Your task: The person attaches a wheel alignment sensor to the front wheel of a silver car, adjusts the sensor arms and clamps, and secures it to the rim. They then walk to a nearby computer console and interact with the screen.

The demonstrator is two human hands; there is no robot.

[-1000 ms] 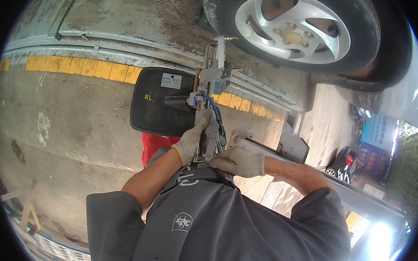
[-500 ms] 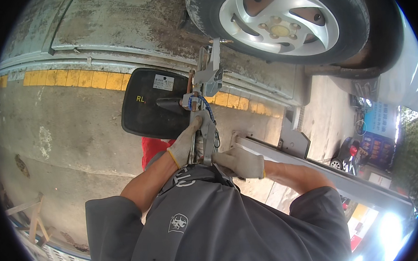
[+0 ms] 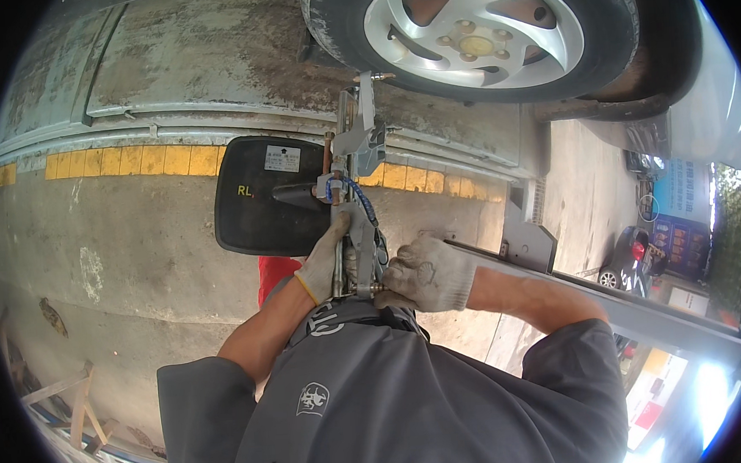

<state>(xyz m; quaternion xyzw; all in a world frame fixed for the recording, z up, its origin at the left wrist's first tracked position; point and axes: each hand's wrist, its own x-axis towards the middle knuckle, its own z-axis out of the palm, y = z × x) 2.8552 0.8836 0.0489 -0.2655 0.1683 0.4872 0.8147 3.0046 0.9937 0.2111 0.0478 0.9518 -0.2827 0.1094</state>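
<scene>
In front of my torso I hold a long grey metal wheel clamp (image 3: 354, 220), roughly upright in view. A black, rounded rectangular target panel (image 3: 260, 225) is fixed to its left side, with yellow lettering and a white label. My left hand (image 3: 325, 264), in a pale work glove, is wrapped round the lower part of the clamp's bar. Curled fingers of my gloved right hand (image 3: 428, 275) close at the clamp's lower end, beside a small metal pin; part of their grip is hidden. A blue-and-black cord (image 3: 362, 196) loops along the clamp.
Beyond the clamp's upper end, a car wheel (image 3: 478, 42) with a silver rim stands on a raised metal platform (image 3: 217, 84). A yellow-marked edge (image 3: 141, 162) runs along it. A grey metal beam (image 3: 621, 301) extends at right. Wooden pieces (image 3: 80, 410) are at lower left.
My right hand has turned and its fingers have curled in at the clamp's lower end, baring the small pin. The wheel and panel have shifted slightly left in view.
</scene>
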